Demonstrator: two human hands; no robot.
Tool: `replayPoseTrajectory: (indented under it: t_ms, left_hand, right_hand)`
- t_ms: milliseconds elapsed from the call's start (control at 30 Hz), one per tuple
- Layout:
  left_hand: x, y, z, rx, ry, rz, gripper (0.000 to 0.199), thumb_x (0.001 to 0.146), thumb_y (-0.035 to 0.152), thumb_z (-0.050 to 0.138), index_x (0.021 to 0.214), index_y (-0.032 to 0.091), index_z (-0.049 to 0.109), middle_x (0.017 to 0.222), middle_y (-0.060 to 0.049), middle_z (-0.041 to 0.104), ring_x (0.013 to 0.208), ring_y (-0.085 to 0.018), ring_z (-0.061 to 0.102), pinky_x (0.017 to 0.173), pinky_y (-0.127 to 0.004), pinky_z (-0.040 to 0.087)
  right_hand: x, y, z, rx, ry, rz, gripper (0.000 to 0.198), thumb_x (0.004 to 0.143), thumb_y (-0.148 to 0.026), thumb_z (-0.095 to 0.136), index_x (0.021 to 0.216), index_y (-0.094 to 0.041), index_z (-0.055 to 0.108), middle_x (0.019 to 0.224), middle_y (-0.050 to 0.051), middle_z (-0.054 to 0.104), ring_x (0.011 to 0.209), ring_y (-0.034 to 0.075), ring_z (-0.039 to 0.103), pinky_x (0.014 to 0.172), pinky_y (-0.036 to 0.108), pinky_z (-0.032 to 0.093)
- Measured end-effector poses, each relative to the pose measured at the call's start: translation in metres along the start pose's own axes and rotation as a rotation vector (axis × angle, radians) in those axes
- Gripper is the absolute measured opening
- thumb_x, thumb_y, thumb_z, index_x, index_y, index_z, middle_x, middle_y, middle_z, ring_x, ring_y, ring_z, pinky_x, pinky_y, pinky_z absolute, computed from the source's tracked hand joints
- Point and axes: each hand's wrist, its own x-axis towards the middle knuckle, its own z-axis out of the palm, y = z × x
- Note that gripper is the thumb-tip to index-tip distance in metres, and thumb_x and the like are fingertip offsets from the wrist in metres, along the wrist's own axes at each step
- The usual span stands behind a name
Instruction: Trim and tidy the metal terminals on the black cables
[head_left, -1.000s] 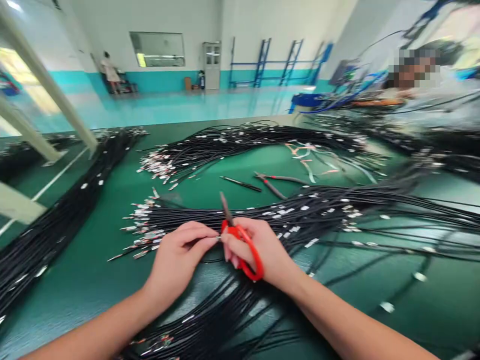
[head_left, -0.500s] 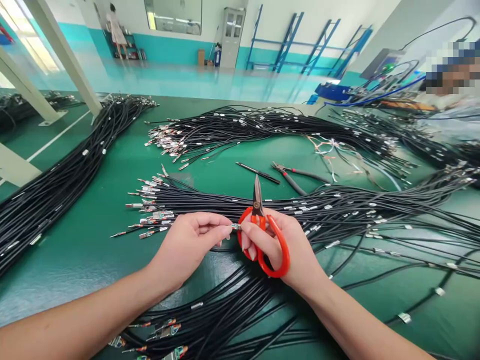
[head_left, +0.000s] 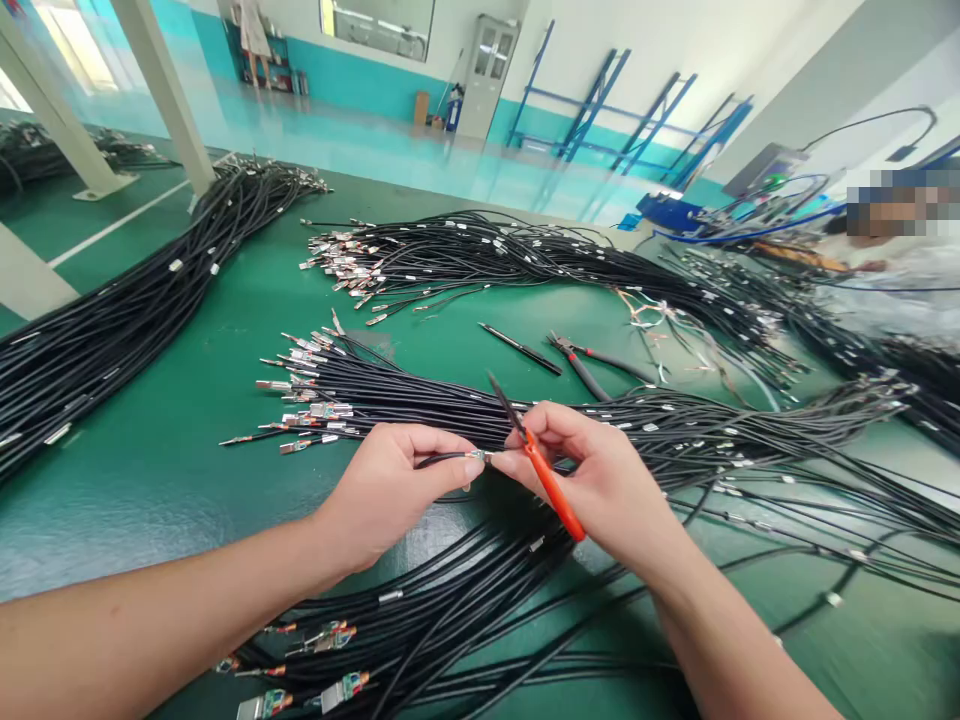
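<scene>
Between thumb and fingers, my left hand (head_left: 397, 485) pinches a black cable by its end, where a small metal-and-green connector (head_left: 480, 454) pokes out. My right hand (head_left: 592, 470) has its thumb and finger close against that connector's tip; whether they touch it is hard to see. Orange-handled scissors (head_left: 551, 485) are held in the right hand, turned edge-on, with dark blades pointing up and left. Behind both hands lies a bundle of black cables (head_left: 420, 400) with bare connector ends at left. A nearer bundle (head_left: 450, 610) of cables with connectors lies below my hands.
Pliers (head_left: 581, 365) and a black pen (head_left: 520, 348) lie beyond the hands on the green table (head_left: 202, 390). Further cable bundles lie at the far side (head_left: 480, 245) and left (head_left: 135, 300). Stripped coloured wires (head_left: 652, 315) are at right. A co-worker (head_left: 892, 235) sits at far right.
The scissors have swung from face-on to edge-on in my right hand, blades now leaning left. My right fingers have lifted and spread somewhat. The view has shifted slightly.
</scene>
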Motion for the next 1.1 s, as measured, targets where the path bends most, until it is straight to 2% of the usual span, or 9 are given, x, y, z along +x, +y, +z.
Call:
replayPoseTrajectory:
  t_ms: [100,200,400,533,833,1100]
  left_hand:
    - [0.0,0.0,0.0,-0.019,-0.023,0.006,0.006,0.068,0.019,0.063,0.07,0.016,0.068,0.066,0.001,0.061,0.062,-0.01,0.051,0.061,-0.021,0.041]
    - [-0.002,0.0,0.0,0.009,-0.056,0.024,0.005,0.069,0.018,0.062,0.069,0.016,0.067,0.067,0.001,0.062,0.065,-0.01,0.052,0.064,-0.02,0.041]
    - [-0.003,0.002,0.002,0.094,-0.089,-0.008,0.004,0.066,0.016,0.063,0.065,0.014,0.067,0.065,-0.001,0.065,0.064,-0.011,0.055,0.062,-0.021,0.044]
    - [-0.005,0.003,0.005,0.129,-0.115,-0.027,0.004,0.063,0.017,0.064,0.063,0.014,0.066,0.065,-0.001,0.066,0.063,-0.013,0.057,0.06,-0.021,0.045]
    - [-0.005,0.001,0.005,0.143,-0.137,-0.029,0.006,0.063,0.012,0.062,0.059,0.016,0.063,0.059,0.005,0.062,0.058,-0.009,0.055,0.058,-0.018,0.043]
    - [-0.003,0.0,0.004,0.158,-0.117,-0.034,0.003,0.063,0.012,0.063,0.062,0.014,0.065,0.063,0.002,0.065,0.062,-0.01,0.056,0.06,-0.019,0.043]
  right_hand:
    - [-0.002,-0.003,-0.019,-0.287,-0.05,-0.11,0.027,0.071,-0.041,0.062,0.067,-0.02,0.046,0.056,-0.003,0.047,0.05,0.01,0.039,0.047,0.022,0.034]
    - [-0.007,-0.008,-0.035,-0.452,-0.107,-0.186,0.023,0.072,-0.039,0.06,0.076,-0.021,0.047,0.063,-0.001,0.053,0.055,0.012,0.043,0.049,0.023,0.035]
    - [-0.01,-0.014,-0.042,-0.675,-0.326,-0.241,0.02,0.074,-0.038,0.058,0.073,-0.02,0.05,0.065,0.001,0.055,0.057,0.014,0.047,0.053,0.024,0.035]
    - [-0.008,-0.013,-0.038,-0.728,-0.409,-0.279,0.021,0.075,-0.038,0.057,0.071,-0.019,0.05,0.06,0.001,0.054,0.054,0.013,0.045,0.051,0.024,0.031]
    - [-0.011,-0.011,-0.04,-0.721,-0.439,-0.329,0.021,0.078,-0.038,0.053,0.074,-0.017,0.053,0.062,0.003,0.055,0.055,0.014,0.047,0.052,0.024,0.029]
    - [-0.011,-0.009,-0.042,-0.767,-0.448,-0.354,0.021,0.079,-0.037,0.051,0.073,-0.017,0.051,0.061,0.002,0.054,0.054,0.014,0.046,0.051,0.024,0.028]
